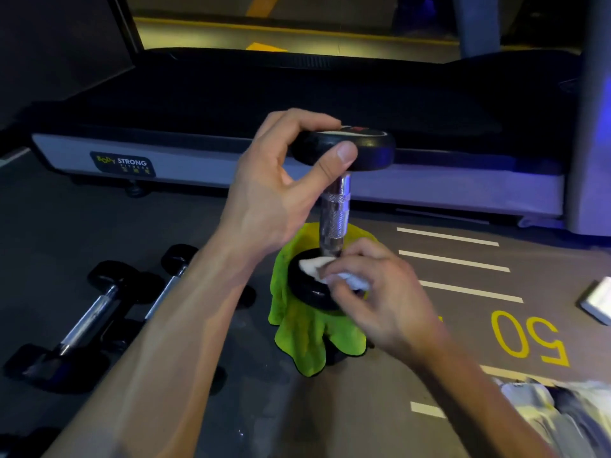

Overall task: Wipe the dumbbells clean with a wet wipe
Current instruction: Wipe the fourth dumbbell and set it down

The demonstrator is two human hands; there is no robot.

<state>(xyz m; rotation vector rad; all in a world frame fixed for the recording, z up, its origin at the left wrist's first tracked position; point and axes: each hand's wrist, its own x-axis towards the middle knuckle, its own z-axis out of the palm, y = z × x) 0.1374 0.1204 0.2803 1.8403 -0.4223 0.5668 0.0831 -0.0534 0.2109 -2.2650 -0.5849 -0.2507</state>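
Single view, head-worn, wide-angle. Looks forward and steeply down at the floor (463, 292) just ahead of the wearer. Both forearms enter from the bottom edge and reach the middle of frame, so the work sits close under the camera. Treadmill (297, 166) side-on across the upper half, further off. Straight lines bow near the edges. No second view to compare
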